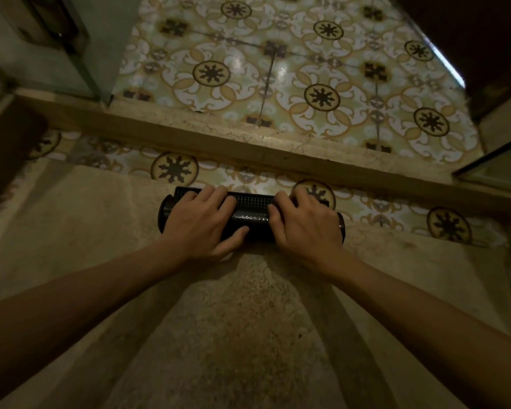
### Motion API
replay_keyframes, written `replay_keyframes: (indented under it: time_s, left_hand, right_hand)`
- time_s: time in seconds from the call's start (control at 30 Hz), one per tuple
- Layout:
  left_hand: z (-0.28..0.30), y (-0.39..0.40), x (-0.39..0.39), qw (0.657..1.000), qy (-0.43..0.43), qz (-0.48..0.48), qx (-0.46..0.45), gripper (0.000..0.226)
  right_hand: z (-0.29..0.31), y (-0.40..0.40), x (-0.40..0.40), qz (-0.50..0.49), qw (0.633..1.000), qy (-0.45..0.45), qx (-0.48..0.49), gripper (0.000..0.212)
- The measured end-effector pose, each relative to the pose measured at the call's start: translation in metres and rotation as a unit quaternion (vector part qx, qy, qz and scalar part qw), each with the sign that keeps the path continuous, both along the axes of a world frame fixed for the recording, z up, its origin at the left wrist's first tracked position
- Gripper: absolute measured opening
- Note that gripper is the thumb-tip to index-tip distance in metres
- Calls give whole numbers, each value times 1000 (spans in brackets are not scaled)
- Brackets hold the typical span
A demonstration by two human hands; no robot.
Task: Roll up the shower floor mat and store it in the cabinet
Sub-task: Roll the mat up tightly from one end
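The black shower mat (252, 212) lies on the floor as a tight horizontal roll, with a short gridded flap still flat at its far side. My left hand (202, 222) presses down on the left half of the roll, fingers curled over the top and thumb along the near side. My right hand (306, 224) grips the right half the same way. Both ends of the roll stick out past my hands. No cabinet can be made out with certainty.
The roll rests where the plain beige shower floor (248, 320) meets patterned tiles. A raised stone threshold (248, 143) runs across just beyond it. Glass panels stand at the far left (71, 54) and right (499, 169). Dark shapes fill the upper corners.
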State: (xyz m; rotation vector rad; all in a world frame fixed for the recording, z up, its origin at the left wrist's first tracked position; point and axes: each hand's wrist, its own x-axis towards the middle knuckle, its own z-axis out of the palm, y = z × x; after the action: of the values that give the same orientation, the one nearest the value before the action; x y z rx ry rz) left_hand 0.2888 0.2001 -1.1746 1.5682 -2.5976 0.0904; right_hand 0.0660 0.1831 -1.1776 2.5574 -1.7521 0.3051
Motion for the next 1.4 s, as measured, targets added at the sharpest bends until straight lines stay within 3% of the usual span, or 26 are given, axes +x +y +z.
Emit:
replay_keyframes:
  time_s: [0.17,0.27,0.47,0.6,0.67,0.77,1.03,1.23,1.4]
  left_hand:
    - [6,-23,-4,999,17,32,25,59]
    - [7,-36,-4,997,41,35,52,66]
    - [12,-48,3,994,86,-10,62,53]
    - [10,-38,7,999,16,-33,39,82]
    - [11,-44,5,998,-20,-24,63,98]
    - [16,-63,1,994,-37,0,108,105]
    - [18,-97,-1,986,-53,-14,157,87]
    - [20,-99,4,985,-23,-37,167,73]
    - [34,-92,6,984,-11,-33,175,72]
  right_hand:
    - [-9,13,0,11,998,-10,-64,39]
    - [-20,24,-5,30,997,-17,-63,51]
    - [-8,-11,-10,70,996,31,-34,79]
    - [0,-34,-10,80,995,51,-2,83]
    - [3,-44,-9,84,994,62,9,85]
    - [11,-61,-9,94,991,79,60,92]
    - [14,-88,-11,117,977,93,154,98]
    - [7,-73,-18,130,988,44,77,80]
    - [10,-57,-21,118,989,90,27,85]
